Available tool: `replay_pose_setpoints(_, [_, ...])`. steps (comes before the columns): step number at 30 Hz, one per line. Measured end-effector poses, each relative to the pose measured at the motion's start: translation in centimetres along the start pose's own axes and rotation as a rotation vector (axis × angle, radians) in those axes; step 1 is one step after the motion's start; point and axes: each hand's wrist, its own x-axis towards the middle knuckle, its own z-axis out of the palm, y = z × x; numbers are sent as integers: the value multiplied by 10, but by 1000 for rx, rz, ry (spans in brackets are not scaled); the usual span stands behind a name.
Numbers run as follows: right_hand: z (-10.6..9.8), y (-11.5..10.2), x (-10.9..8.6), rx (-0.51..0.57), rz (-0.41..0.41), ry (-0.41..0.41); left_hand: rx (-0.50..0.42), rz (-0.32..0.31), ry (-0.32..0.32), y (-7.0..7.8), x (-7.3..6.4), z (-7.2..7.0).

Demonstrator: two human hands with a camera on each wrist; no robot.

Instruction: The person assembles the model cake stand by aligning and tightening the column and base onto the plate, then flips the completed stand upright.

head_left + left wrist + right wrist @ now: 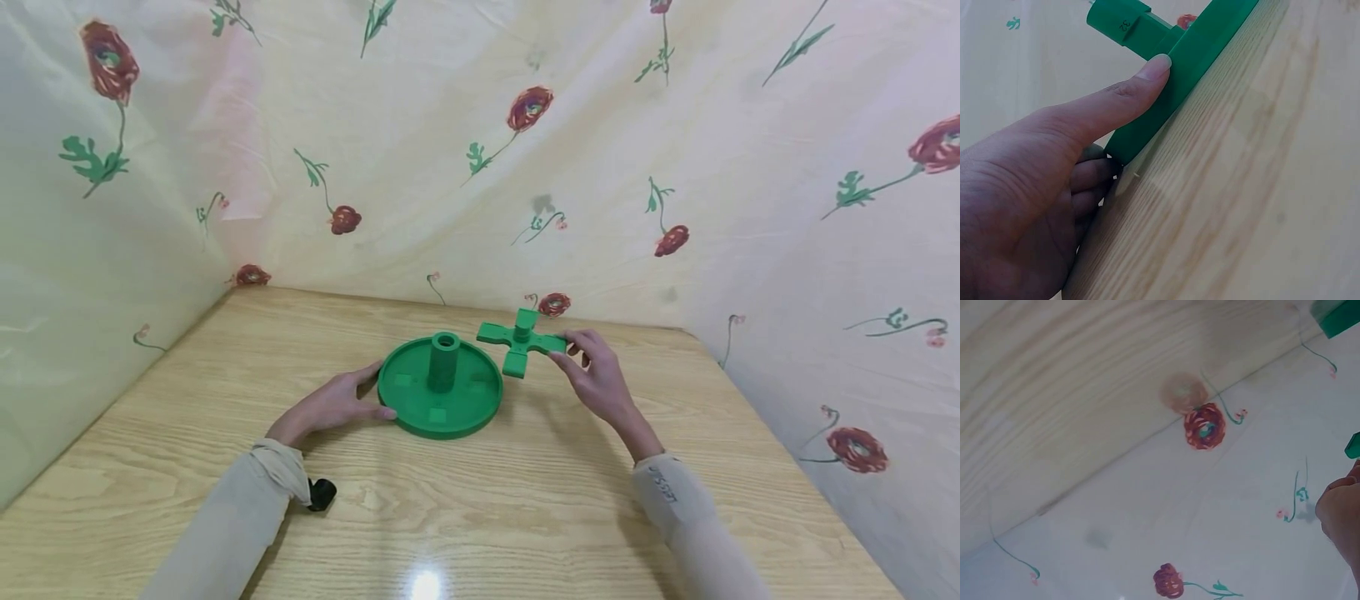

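A round green tray-like base with a raised rim lies on the table, a hollow post standing upright at its middle. Pale square marks show on its floor. My left hand grips the base's left side. In the left wrist view its thumb presses the rim, and the other fingers go behind it, partly hidden. To the right, a green cross-shaped piece with four flat arms and a short central stub is held up above the table. My right hand pinches the end of its right arm between thumb and fingers.
Wood-grain table lies under everything. A floral sheet hangs behind the table and along both sides. Beside the left sleeve is a small black object. In the right wrist view, a green part shows at the top right corner.
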Motion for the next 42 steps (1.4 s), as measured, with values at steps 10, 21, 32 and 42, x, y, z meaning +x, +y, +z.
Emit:
replay_pose_setpoints(10, [14, -13, 8, 46, -45, -5, -5, 8, 1, 2, 0, 0])
replay_pose_setpoints(21, [24, -26, 14, 118, -49, 4, 5, -4, -5, 2, 0, 0])
replay_pose_setpoints(32, [29, -51, 29, 387, 232, -52, -25, -7, -5, 1, 1, 0])
replay_pose_setpoints(42, [47, -70, 37, 971, 561, 121, -19, -17, -9, 2, 0, -1])
